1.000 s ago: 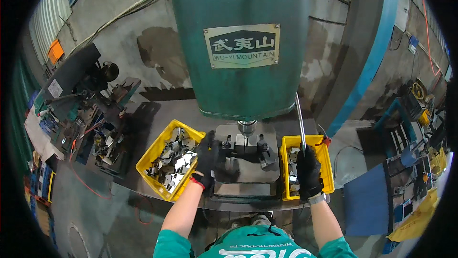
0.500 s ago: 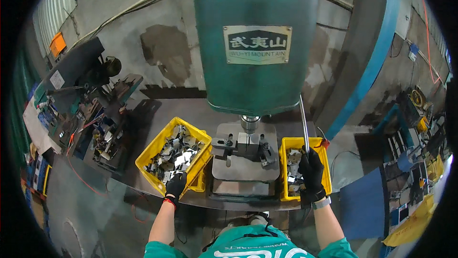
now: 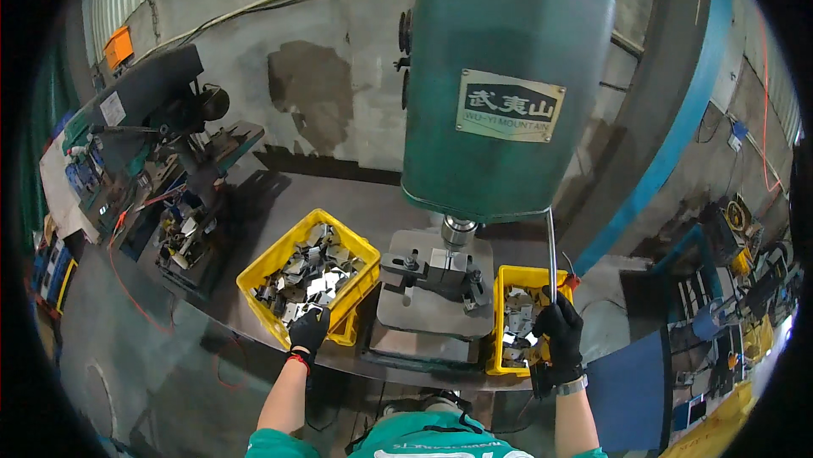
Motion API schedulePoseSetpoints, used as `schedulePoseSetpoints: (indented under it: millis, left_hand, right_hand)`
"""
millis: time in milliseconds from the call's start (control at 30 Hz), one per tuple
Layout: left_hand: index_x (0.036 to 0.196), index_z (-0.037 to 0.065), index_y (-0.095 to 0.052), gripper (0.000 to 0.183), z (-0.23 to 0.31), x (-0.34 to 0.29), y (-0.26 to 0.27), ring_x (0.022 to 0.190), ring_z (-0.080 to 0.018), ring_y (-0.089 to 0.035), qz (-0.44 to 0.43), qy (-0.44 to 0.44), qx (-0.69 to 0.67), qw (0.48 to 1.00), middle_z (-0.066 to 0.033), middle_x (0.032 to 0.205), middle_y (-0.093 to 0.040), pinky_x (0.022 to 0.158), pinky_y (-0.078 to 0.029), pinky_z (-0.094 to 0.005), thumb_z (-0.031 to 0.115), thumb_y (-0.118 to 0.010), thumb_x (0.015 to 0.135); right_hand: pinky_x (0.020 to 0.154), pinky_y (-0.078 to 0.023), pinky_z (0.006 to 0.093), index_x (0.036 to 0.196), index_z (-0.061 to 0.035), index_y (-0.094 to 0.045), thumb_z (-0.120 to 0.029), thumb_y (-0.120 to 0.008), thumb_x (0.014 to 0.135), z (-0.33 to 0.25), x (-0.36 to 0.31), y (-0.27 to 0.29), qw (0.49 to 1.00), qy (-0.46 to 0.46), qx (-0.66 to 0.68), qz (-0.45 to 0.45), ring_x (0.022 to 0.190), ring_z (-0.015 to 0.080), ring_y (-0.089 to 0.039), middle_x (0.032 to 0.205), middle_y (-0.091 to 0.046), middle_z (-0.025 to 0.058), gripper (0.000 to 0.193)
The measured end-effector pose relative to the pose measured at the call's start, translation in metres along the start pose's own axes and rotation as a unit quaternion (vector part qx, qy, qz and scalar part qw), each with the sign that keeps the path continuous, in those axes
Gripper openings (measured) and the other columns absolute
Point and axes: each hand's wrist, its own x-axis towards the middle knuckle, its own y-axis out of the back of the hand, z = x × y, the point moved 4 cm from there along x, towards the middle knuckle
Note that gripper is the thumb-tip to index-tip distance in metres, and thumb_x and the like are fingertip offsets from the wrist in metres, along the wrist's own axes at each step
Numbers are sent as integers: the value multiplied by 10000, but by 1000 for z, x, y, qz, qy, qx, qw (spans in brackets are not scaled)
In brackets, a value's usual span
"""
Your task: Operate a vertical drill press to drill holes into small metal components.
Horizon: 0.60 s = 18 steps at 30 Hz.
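Note:
My right hand (image 3: 561,335), in a black glove, is wrapped round the lever (image 3: 552,259) of a green drill press (image 3: 508,43), over the right yellow bin. My left hand (image 3: 310,329), also gloved, reaches over the near rim of the left yellow bin (image 3: 269,328), its fingers closed at a small shiny metal piece (image 3: 315,307); the fingertips are partly hidden. Bent metal pieces (image 3: 301,272) heap that bin. Under the press's chuck (image 3: 458,231), a fixture (image 3: 446,268) is clamped on the slotted table (image 3: 423,312).
The right yellow bin (image 3: 495,348) holds more metal pieces (image 3: 518,314). At the left stands another dark machine (image 3: 157,89). A grey and blue post (image 3: 677,136) rises behind the bench on the right. A blue panel (image 3: 627,390) stands near the right side.
The view has shifted and tilted, so the press appears farther right and slanted. My right hand stays on the lever; my left hand stays at the left bin's near edge.

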Motion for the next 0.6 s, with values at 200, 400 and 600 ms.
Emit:
schedulePoseSetpoints:
  millis: [200,400,600]
  left_hand:
    - [941,161,-585,182,4,4,15,611,-287,-619,-40,85,-125,988,-96,786,-628,493,-484,-412,280,-484,847]
    - [920,153,-600,207,4,6,28,601,-266,-621,-8,92,-131,987,-87,741,-638,494,-488,-393,305,-472,864]
    - [934,141,-634,342,-2,5,22,636,-291,-632,-55,175,-164,969,-123,729,-652,569,-504,-399,424,-460,853]
  right_hand:
    - [569,-450,240,1098,-16,-566,-230,-456,905,35,18,30,999,16,-49,-8,619,125,-566,689,-561,31,309]
    - [840,-436,273,1192,-20,-520,-261,-434,936,50,89,-43,966,-9,-163,-202,951,153,-567,1026,-607,79,362]
    - [916,-394,304,1196,4,-493,-261,-470,917,116,181,-83,885,-29,-282,-370,1009,154,-525,1234,-509,94,385]
